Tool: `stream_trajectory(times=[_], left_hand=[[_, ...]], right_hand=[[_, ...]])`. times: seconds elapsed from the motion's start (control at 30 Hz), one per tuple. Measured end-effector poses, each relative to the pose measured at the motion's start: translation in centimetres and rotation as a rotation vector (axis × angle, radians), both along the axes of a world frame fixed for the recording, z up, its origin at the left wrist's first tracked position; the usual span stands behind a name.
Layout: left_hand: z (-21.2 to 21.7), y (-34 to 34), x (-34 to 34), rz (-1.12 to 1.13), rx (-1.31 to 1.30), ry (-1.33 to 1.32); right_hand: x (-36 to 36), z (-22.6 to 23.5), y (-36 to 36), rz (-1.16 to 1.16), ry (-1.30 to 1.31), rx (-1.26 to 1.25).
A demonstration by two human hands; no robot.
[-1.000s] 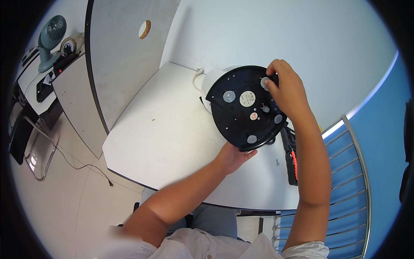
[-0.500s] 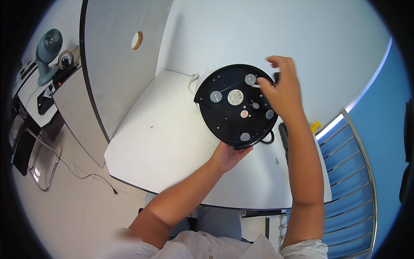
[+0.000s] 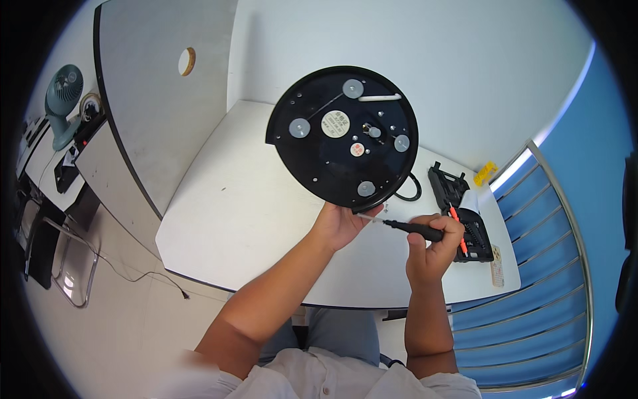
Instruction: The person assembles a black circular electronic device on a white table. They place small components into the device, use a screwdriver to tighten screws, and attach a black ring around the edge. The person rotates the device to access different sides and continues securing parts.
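Left hand (image 3: 339,226) gripping round black base plate (image 3: 342,136) by bottom edge, tipped up to show screws. Right hand (image 3: 432,249) closed around small screwdriver (image 3: 405,227), tip beside left thumb.

Black disc (image 3: 342,139) — glossy plastic; table (image 3: 232,219) — smooth matt.

A round black disc-shaped base (image 3: 342,136), studded with grey round pads and a white label, is held upright by its lower rim in the left hand (image 3: 340,225) above the white worktop (image 3: 232,213). A slim black screwdriver (image 3: 407,227) is gripped in the right hand (image 3: 432,249), its tip pointed toward the left hand. An open black tool case (image 3: 458,209) is seen just beyond the right hand.
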State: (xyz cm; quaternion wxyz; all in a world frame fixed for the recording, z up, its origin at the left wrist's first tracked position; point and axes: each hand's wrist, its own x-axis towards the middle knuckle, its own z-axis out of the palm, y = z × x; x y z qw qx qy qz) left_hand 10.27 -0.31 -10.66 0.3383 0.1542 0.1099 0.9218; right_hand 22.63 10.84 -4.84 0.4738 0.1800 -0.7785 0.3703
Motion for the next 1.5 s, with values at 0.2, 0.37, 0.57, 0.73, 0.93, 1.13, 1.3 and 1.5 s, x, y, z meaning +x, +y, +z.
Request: stream_trajectory(times=[0.2,0.37,0.57,0.73,0.93,1.13,1.3,1.5], left_hand=[[-0.5,0.4,0.2,-0.093,0.105,0.059],[-0.6,0.5,0.5,-0.090,0.138,0.083],[-0.6,0.5,0.4,-0.124,0.165,0.094],[-0.8,0.4,0.4,-0.141,0.184,0.096],[-0.7,0.5,0.5,-0.114,0.161,0.061],[-1.3,0.6,0.2,-0.155,0.181,0.089],[-1.4,0.7,0.2,-0.148,0.179,0.054],[-0.6,0.3,0.6,-0.121,0.133,0.065]], right_hand=[[0.1,-1.4,-0.3,-0.183,0.139,-0.009],[0.6,-0.2,-1.4,-0.324,0.153,0.238],[0.6,0.6,-1.5,-0.307,0.161,0.278],[0.6,1.1,-1.5,-0.290,0.161,0.347],[0.8,1.3,-1.5,-0.320,0.152,0.319],[0.6,1.6,-1.7,-0.299,0.136,0.356],[1.2,2.9,-2.2,-0.358,0.035,0.453],[2.5,4.8,-3.0,-0.336,-0.160,0.447]])
